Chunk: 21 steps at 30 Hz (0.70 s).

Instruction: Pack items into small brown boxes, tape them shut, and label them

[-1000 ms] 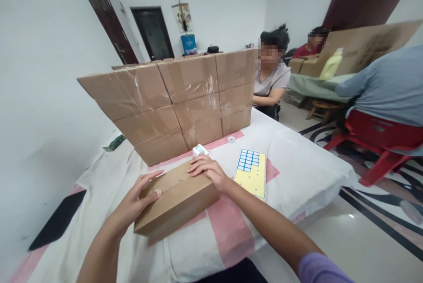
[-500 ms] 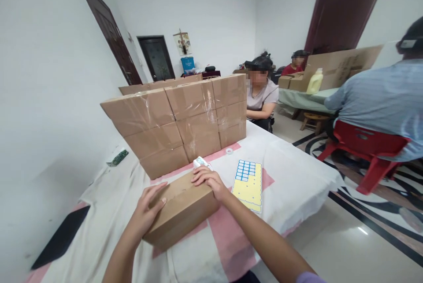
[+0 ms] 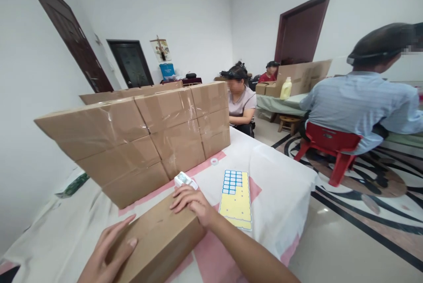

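A closed brown cardboard box (image 3: 155,234) lies on the cloth-covered table right before me. My left hand (image 3: 109,248) touches its left end, fingers stretched out along the far edge and the thumb apart on the top face. Across the top at the right end lies my right hand (image 3: 190,203), its fingers extended and its thumb mostly hidden. Just beyond that hand is a small white packet (image 3: 185,179), partly covered by the fingers. To the right lies a flat yellow sheet with blue-outlined squares (image 3: 235,199).
Taped cardboard boxes (image 3: 172,129) form a wall across the table (image 3: 274,173). A roll of clear tape (image 3: 214,161) lies near its base. One person (image 3: 243,102) sits beyond the table; another sits on a red chair (image 3: 330,137) at right. A yellow bottle (image 3: 286,88) stands on another table.
My view has turned right and come nearer the box wall. The box and both hands now appear lower and further left; the hands keep their places on the box.
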{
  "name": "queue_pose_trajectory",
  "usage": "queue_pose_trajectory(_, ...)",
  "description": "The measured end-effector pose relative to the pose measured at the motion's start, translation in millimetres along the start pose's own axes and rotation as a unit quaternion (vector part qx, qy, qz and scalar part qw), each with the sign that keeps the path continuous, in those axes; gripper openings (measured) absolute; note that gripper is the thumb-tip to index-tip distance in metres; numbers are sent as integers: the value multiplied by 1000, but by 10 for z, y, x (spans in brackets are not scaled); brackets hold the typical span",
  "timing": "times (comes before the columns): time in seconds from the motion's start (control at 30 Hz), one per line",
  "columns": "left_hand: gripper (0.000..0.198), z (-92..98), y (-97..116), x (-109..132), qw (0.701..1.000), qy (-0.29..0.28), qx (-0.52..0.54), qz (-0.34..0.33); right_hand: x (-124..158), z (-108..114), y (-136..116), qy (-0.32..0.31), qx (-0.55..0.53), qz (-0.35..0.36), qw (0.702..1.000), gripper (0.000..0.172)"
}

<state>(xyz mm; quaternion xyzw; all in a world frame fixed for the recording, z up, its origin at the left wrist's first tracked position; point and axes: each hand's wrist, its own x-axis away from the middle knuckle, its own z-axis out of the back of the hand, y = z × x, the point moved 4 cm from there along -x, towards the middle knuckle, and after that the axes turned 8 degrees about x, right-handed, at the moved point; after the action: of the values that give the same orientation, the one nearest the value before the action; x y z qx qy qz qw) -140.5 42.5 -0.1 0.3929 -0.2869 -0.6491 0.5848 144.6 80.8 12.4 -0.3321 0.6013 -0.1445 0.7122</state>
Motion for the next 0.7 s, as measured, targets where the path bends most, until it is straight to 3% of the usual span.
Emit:
queue_pose_trajectory(0.23,67,68,-95,-56,998,-51,-19,36,20,0,21,-1,1,-7,1000,47)
queue_pose_trajectory(0.53,68,-20,97,33,998,20,43,35,24,11,-9,-5,22,-48,999,40)
queue_pose_trajectory(0.63,71,-17,180,11,998,16,45,46,54,-11,-34,-3,37,-50,998,34)
queue_pose_trajectory(0.7,70,-16,236,1,998,4,42,48,59,8,-102,-37,76,-54,995,34)
